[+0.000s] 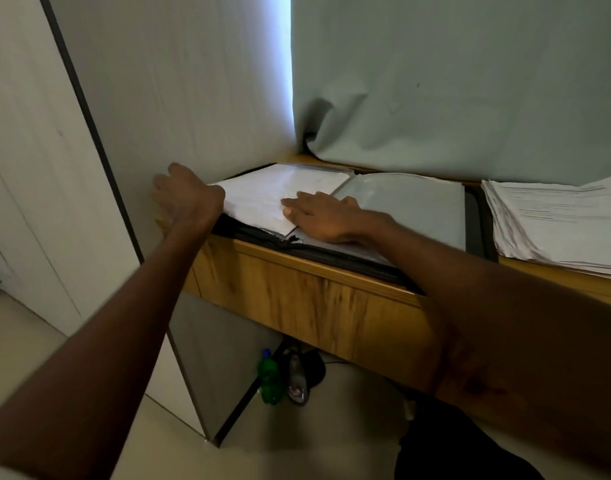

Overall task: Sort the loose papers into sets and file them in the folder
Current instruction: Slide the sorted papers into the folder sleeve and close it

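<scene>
Folder (472, 221): black cover, clear grey sleeves. Filed papers (262, 195) and loose stack (557, 220): white, faint dark print lines. Desk (314, 292): orange-brown wood grain, dark streaks. Backdrop cloth (470, 81): pale grey-green. Bottle (271, 379): green, blue cap.

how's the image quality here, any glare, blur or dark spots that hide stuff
Head view: a bright strip of daylight between the curtains is blown out; the loose paper stack is soft, its print unreadable; the right forearm near the lens is dark and blurred; the green bottle under the desk sits in shadow; wide-angle bending curves the wall edge.
</scene>
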`<action>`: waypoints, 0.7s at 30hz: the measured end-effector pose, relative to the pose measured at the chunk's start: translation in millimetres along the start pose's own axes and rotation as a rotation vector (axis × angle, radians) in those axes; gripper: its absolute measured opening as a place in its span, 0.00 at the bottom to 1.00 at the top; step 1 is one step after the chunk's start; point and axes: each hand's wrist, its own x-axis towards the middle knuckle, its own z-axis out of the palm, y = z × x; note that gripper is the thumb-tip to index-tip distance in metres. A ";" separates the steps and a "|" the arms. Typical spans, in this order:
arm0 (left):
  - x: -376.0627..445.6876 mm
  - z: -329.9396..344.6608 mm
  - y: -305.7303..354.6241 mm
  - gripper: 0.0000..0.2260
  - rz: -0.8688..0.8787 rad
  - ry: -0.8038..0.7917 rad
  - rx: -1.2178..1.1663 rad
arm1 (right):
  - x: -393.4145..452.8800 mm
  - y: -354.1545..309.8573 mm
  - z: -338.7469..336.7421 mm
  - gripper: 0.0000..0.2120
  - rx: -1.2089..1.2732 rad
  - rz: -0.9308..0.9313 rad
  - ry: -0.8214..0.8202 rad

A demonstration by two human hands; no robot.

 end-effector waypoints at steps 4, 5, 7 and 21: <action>-16.9 9.5 26.4 0.24 0.222 0.057 0.177 | -7.7 6.3 -4.5 0.29 0.338 -0.044 0.172; -22.8 15.2 34.0 0.24 0.318 0.023 0.161 | -9.7 11.9 -7.3 0.27 0.417 -0.043 0.254; -31.0 30.4 52.9 0.24 0.490 -0.116 0.089 | -14.0 34.3 -17.3 0.20 0.341 -0.004 0.412; -104.5 142.3 187.5 0.42 0.730 -1.027 0.555 | -76.7 220.9 -67.9 0.12 0.023 0.227 0.263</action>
